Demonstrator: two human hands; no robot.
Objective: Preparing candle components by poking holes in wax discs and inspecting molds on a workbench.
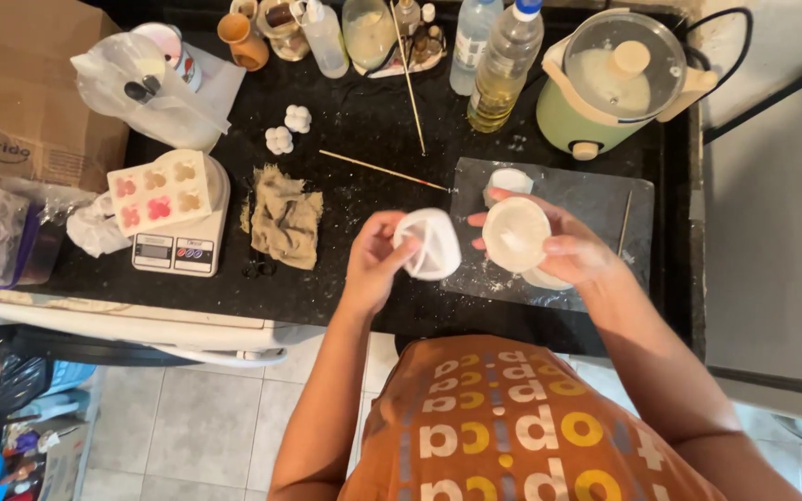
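- While both forearms reach forward from the near edge over the black counter (345, 139), the two hands meet just above its near right part, close together but not touching.
- Left hand (378, 260): wrist bent inward, fingers curled and closed around a white flexible mold (429, 243), which is pinched and folded at its near side.
- Right hand (563, 246): palm turned up and leftward, thumb and fingers clamped on the rim of a round white cast piece (515, 234), its flat face turned up toward the camera.
- Both pieces hover just above the left end of a dark slate board (596, 199), which is dusted with white powder; a small white cup (510, 179) stands on it just beyond the right hand.
- Far right, a green rice cooker (605, 88) with a glass lid stands behind the board.
- To the left lie a crumpled tan cloth (285, 218) and a thin wooden stick (382, 171).
- Farther left, a digital kitchen scale (178, 249) carries a white flower-shaped mold tray (160, 190) with pink filling in some of its cavities.
- Two small white flower casts (288, 130) sit on the counter beyond the cloth.
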